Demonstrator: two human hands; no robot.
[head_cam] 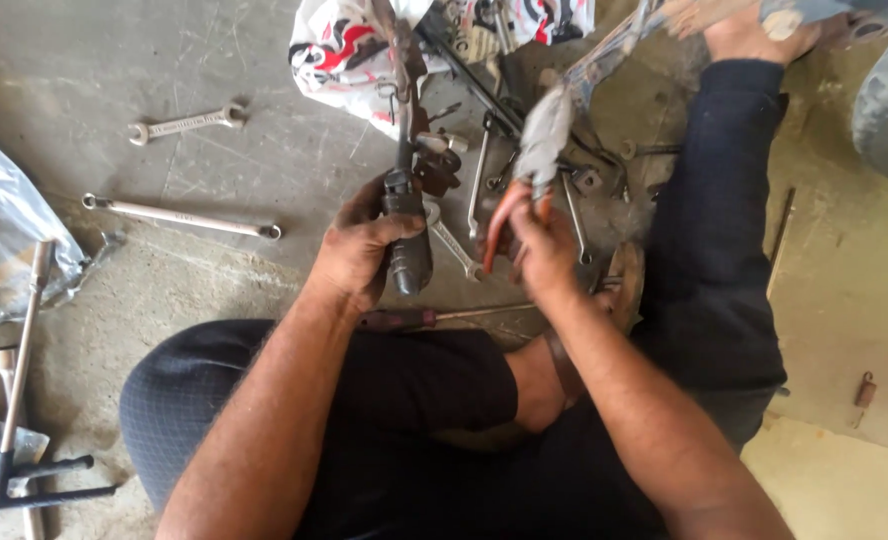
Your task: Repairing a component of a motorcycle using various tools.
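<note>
White-and-red printed bag [339, 50] lies beyond both hands.

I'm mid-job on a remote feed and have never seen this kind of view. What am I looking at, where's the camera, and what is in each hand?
There is no machine: these are a person's two bare hands, filmed by a camera on their head looking down as they sit on a concrete floor. The left hand grips a dark handlebar grip on a metal part. The right hand holds pliers with orange handles, blurred at the head. Two spanners lie to the left, a screwdriver sits below the hands, and more tools are piled by a red-and-white plastic bag.
</note>
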